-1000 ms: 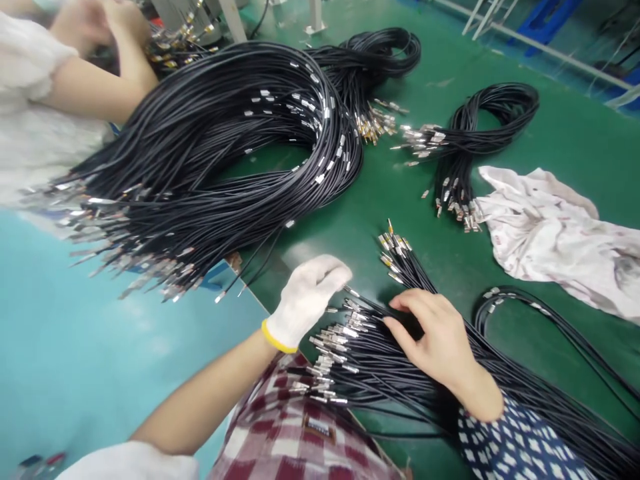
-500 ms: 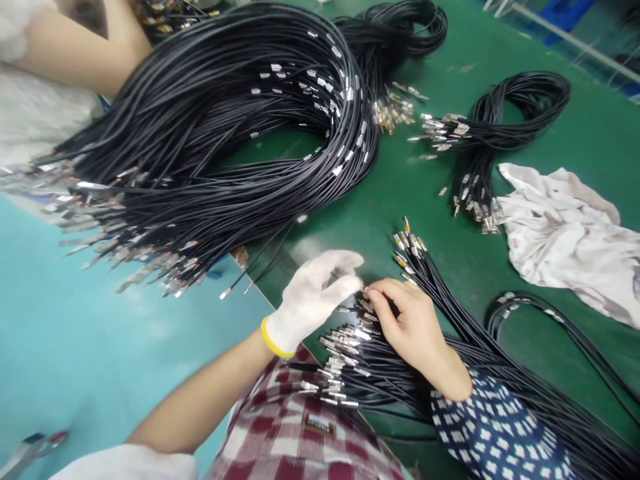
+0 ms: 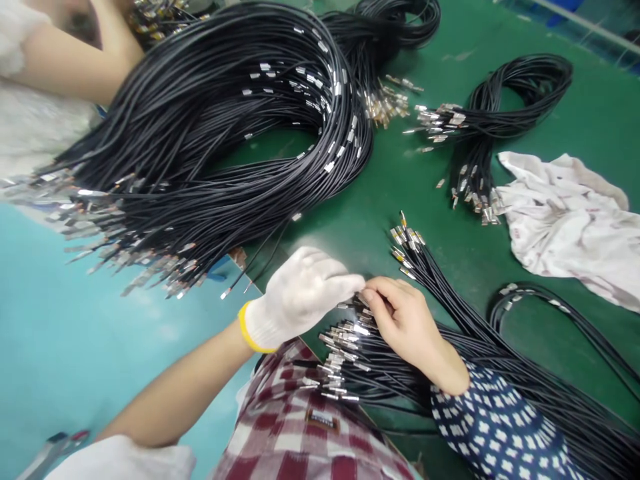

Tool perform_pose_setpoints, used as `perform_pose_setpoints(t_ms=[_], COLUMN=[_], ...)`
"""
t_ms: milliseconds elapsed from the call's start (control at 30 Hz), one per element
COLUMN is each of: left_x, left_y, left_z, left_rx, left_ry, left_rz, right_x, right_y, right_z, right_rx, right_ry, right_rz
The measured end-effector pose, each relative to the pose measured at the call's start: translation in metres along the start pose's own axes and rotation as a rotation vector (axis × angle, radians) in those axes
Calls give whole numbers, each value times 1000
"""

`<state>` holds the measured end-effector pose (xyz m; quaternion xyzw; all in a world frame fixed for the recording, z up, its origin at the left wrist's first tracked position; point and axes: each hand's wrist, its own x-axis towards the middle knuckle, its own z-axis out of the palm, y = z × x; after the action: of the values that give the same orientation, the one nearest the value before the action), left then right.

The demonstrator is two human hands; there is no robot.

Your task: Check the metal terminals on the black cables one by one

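My left hand [image 3: 305, 290], in a white knit glove with a yellow cuff, is closed, its fingertips meeting those of my bare right hand. What the gloved fingers pinch is hidden. My right hand [image 3: 403, 320] is closed in a pinch on the end of a black cable, mostly covered by the fingers. Below and around it lies a bundle of black cables [image 3: 395, 370] with bare metal terminals [image 3: 345, 340] pointing left. Just beyond the right hand, a smaller group of black cables [image 3: 440, 283] fans out with yellow-marked metal ends.
A large looped heap of black cables [image 3: 300, 177] fills the far left, its ends overhanging the green table [image 3: 465, 257]. Smaller coils [image 3: 530, 127] lie at the back. A crumpled white cloth [image 3: 565, 213] rests on the right. Another person's arm [image 3: 75, 63] reaches in at upper left.
My left hand has turned and shifted slightly left, its fingers now straighter and closed together at the cable end. My right hand stays nearly in place, still pinching.
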<state>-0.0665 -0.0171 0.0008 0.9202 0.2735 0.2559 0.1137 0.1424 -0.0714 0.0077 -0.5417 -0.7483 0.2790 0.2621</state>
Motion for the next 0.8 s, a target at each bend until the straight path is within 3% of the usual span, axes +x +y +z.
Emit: perform_pose_setpoints(t_ms=[200,367,567,700,800], left_x=[3,9,11,11,12], left_y=[8,14,17,16,16], left_z=[2,-8,-16,-16,-15], left_rx=[16,120,272,214,77], left_ry=[34,-112,-373,-485,-470], left_rz=[-37,-83,-110,-115,-182], right_x=[-2,-7,-11,-12,-12], right_y=[2,6,2,0,1], right_z=[2,6,6,5,4], right_rx=[63,-68,-267,-380,-425], right_ry=[90,132,152,171,200], right_rz=[-61,-144,-260,-333,-360])
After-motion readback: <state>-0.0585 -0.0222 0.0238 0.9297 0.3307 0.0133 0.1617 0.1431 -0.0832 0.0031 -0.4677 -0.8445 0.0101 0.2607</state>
